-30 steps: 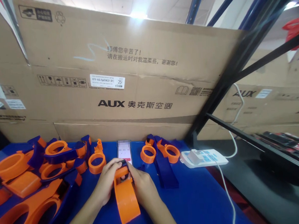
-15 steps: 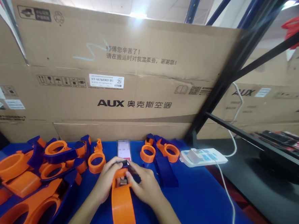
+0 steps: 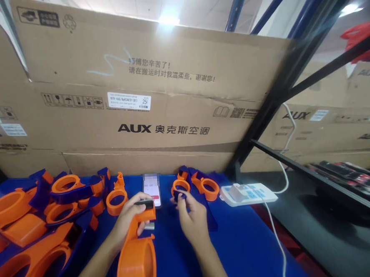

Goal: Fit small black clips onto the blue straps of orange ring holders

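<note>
My left hand (image 3: 129, 219) grips the narrow end of a large orange plastic part (image 3: 137, 258), whose wide ring end points toward me; a small dark piece sits at its top by my thumb. To its right, my right hand (image 3: 191, 213) pinches a small dark blue piece (image 3: 179, 196) just in front of an orange ring (image 3: 180, 187). A phone (image 3: 152, 190) with a lit screen lies flat on the blue table (image 3: 242, 252) between the two hands.
A heap of orange and dark blue ring parts (image 3: 51, 205) fills the left of the table. More orange rings and a blue piece (image 3: 207, 187) lie at the back. A white power strip (image 3: 247, 194) with cable sits right. Big cardboard boxes (image 3: 157, 98) stand behind; a black shelf frame (image 3: 293, 56) rises right.
My right hand let go of the orange part and moved right, where it now pinches a small blue piece. My left hand swung the orange part's ring end down toward me.
</note>
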### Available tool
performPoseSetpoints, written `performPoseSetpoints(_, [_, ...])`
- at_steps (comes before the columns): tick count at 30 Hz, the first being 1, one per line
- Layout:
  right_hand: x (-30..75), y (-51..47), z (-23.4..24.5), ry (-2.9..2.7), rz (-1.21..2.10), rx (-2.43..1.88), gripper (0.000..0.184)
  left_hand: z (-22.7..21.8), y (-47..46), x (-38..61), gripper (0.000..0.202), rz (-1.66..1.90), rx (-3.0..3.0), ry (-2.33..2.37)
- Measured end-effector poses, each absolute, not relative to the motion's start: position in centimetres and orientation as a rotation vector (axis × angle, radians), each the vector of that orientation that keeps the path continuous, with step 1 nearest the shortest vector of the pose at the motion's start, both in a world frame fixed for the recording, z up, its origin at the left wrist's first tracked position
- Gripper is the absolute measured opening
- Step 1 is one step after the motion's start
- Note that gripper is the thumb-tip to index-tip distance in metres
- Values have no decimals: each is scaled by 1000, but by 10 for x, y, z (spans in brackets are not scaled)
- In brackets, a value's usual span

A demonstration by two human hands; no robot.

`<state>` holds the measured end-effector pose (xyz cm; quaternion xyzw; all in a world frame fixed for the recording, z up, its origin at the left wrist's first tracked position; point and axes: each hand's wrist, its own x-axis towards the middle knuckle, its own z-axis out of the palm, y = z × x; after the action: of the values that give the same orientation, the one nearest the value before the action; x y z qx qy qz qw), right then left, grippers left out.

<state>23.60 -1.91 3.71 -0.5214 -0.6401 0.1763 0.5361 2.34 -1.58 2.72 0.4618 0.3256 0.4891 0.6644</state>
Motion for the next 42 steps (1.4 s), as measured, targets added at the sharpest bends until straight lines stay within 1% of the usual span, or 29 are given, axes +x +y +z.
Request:
performPoseSetpoints(3, [255,-11,36,-1464,115,-1473,29,26,-14,25,26,1189,1006,832])
performPoseSetpoints(6, [263,-8,30,-1568,19,-1648,22,23,-13,27,25,1249,975,903])
performPoseSetpoints(9, [261,-7,21,-1693,9,-1741,19,18,-13,28,27,1228,980,955])
performPoseSetpoints(15, [259,-3,13,-1730,21,-1681,22,15,-13,31,37,1215,949,1015])
performPoseSetpoints(20, [254,-6,22,-1682,36,-1621,20,20,-13,31,26,1228,1023,1013])
performPoseSetpoints(22, [247,-10,27,-1652,150,-1496,19,21,-13,31,23,1227,1061,1004])
performPoseSetpoints(26, [230,-19,37,-1783,508,-1122,28,20,-13,30,25,1175,1090,978])
performPoseSetpoints(28, [224,-23,39,-1918,554,-1007,31,20,-13,30,26,1118,1116,966])
performPoseSetpoints(31, [220,-26,39,-2020,507,-970,29,23,-15,29,27,1079,1166,968])
performPoseSetpoints(35, [224,-24,37,-1949,469,-1023,25,30,-14,23,32,1099,1126,970])
performPoseSetpoints(39, [237,-17,35,-1841,330,-1190,22,35,-4,6,37,1235,904,954])
performPoseSetpoints(42, [247,-14,34,-1970,240,-1316,15,36,4,-7,42,1287,831,920])
